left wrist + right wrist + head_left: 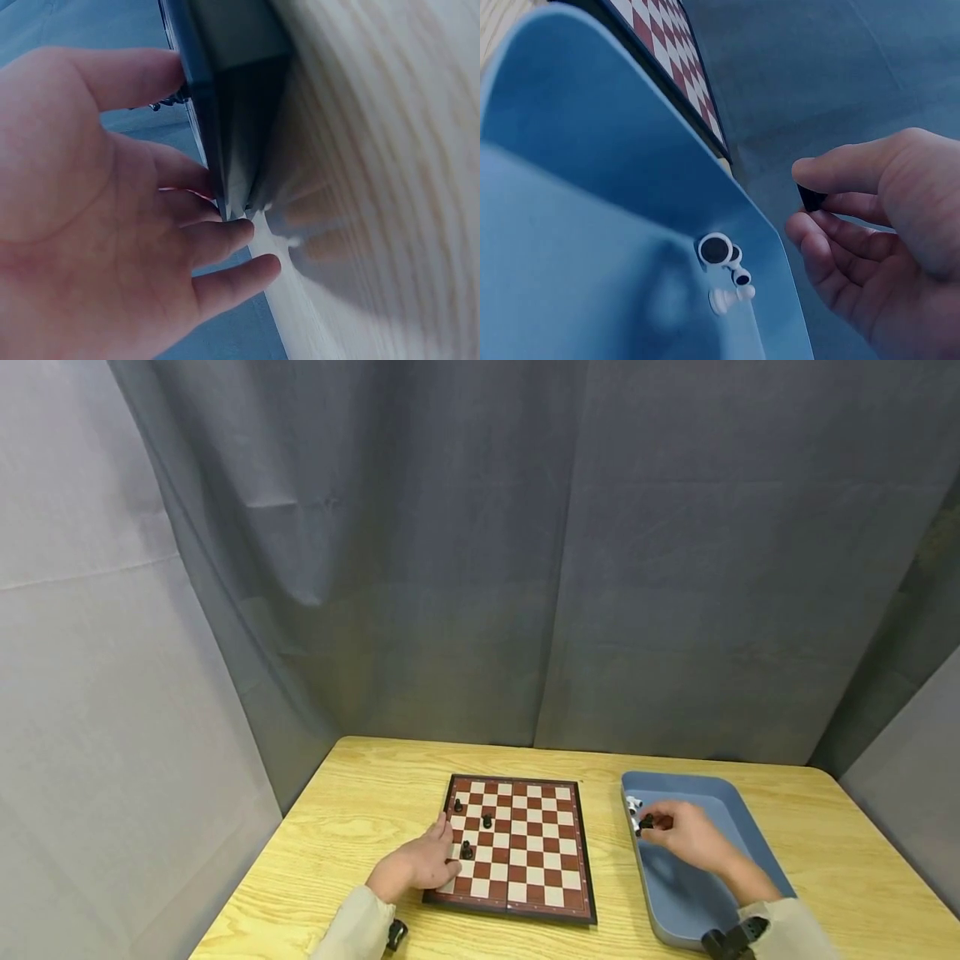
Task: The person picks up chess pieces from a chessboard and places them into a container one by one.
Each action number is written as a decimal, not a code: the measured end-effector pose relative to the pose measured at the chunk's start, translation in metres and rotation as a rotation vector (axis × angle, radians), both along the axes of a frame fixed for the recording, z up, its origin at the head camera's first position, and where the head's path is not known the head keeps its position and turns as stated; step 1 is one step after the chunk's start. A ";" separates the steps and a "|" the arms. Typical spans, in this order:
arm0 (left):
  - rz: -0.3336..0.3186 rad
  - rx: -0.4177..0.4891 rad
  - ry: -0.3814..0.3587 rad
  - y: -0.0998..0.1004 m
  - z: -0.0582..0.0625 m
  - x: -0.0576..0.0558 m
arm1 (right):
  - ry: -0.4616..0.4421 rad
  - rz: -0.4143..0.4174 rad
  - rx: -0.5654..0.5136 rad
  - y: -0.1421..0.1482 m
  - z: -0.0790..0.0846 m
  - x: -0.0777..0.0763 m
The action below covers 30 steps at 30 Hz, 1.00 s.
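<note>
A red-and-white chessboard (545, 839) with a dark frame lies on the table, and three black chess pieces stand on its left half. My left hand (422, 860) rests against the board's left edge. In the left wrist view that hand's thumb (139, 79) lies over the rim, its other fingers loosely extended along the side. Over the left side of a blue tray (690, 902), my right hand (688, 835) pinches a black chess piece (810, 198) between thumb and fingers; its exact type is hidden. Several white chess pieces (718, 251) lie in the tray.
The light wooden table (315, 852) carries the board in the middle and the tray at the right. Wood surface runs between them. A grey curtain (450, 568) hangs behind the table and light panels stand at the sides.
</note>
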<state>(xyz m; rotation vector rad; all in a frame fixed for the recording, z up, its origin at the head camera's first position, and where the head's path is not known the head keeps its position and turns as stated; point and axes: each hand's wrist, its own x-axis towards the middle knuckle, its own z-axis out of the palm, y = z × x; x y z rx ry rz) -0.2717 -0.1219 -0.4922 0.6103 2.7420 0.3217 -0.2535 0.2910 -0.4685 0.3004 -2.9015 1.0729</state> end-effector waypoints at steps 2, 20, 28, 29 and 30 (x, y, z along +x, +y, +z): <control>-0.002 0.002 0.001 0.000 0.001 0.000 | -0.001 -0.008 0.007 0.003 -0.001 0.000; 0.002 0.015 0.017 0.000 0.002 0.004 | 0.024 -0.029 0.047 0.029 -0.005 -0.002; 0.003 0.014 0.018 0.000 0.004 0.004 | 0.002 -0.066 0.080 0.042 -0.006 -0.005; 0.004 0.015 0.017 0.001 0.004 0.004 | -0.001 -0.068 0.082 0.043 -0.006 -0.005; 0.003 0.016 0.016 0.001 0.004 0.004 | -0.005 -0.074 0.085 0.045 -0.006 -0.006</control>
